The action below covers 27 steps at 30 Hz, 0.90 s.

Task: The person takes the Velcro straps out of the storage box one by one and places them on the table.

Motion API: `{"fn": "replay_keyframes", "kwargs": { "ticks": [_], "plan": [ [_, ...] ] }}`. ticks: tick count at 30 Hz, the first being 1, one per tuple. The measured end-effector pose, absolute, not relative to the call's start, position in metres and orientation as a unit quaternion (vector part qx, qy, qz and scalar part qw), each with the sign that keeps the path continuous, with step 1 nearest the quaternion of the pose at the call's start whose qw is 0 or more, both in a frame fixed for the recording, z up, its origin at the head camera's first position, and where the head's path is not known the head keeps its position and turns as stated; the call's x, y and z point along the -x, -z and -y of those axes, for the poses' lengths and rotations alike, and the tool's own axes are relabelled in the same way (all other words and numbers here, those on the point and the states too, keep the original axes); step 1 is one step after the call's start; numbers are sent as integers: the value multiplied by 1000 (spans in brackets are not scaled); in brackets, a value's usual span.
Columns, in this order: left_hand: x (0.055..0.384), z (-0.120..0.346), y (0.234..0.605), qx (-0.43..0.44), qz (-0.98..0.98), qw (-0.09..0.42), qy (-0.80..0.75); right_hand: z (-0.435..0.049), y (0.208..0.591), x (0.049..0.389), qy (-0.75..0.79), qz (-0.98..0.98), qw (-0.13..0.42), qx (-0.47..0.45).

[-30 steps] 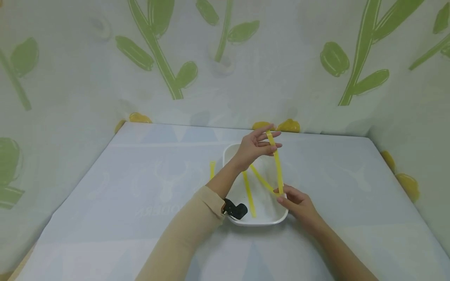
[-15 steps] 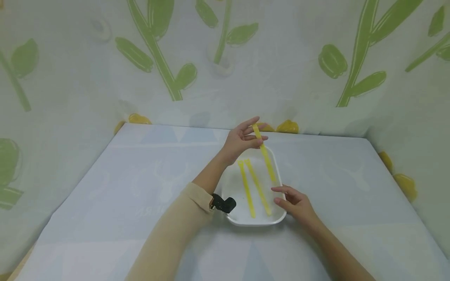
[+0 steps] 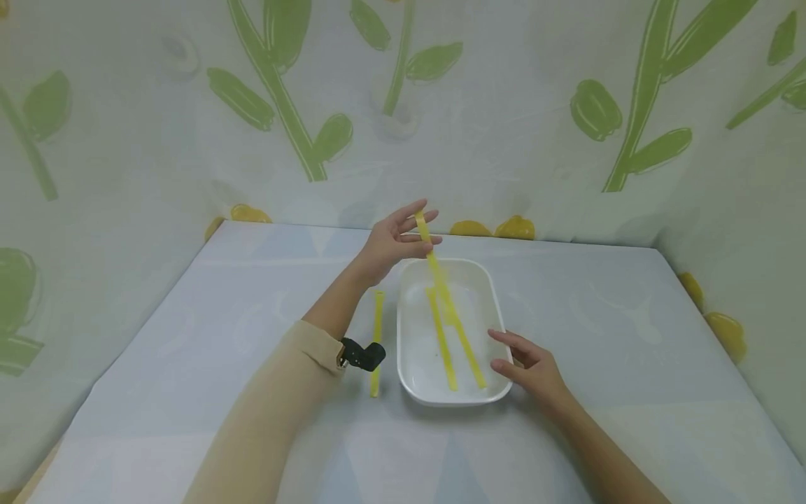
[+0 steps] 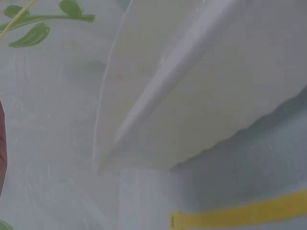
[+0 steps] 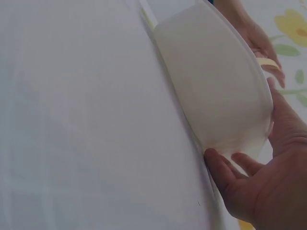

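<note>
left hand (image 3: 395,239) pinches a slim, flat yellow strip (image 3: 437,269) while right hand (image 3: 532,367) grips a white, round-cornered tub (image 3: 415,358).

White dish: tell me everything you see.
The white dish is rectangular with rounded corners, raised walls and a smooth, slightly shiny rim; plastic or ceramic, can't tell. It sits upright on the pale table, long sides running away from the person. The right hand holds its right wall. Two yellow strips lie inside; the left hand holds another above.

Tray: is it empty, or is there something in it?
Not empty: the head view shows two yellow strips lying inside the tray.
</note>
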<state>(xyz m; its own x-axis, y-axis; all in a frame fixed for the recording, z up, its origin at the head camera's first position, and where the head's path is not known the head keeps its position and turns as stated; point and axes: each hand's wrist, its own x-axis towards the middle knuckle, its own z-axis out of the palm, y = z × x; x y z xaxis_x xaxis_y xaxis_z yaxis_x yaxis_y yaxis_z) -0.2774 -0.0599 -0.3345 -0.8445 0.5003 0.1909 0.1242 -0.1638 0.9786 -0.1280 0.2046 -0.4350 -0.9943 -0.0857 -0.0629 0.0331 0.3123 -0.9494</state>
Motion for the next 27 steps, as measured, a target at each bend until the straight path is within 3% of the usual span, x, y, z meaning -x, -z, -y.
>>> {"fn": "replay_keyframes", "kwargs": {
  "ticks": [12,18,27],
  "plan": [
    [278,106,334,-220,-684,171,-674,-205,438,125,621,-781,10,64],
    [272,122,333,-219,-711,188,-641,-204,438,124,619,-785,13,38],
    [254,142,344,-213,-740,215,-601,-209,444,123,645,-761,11,76]
  ]
}}
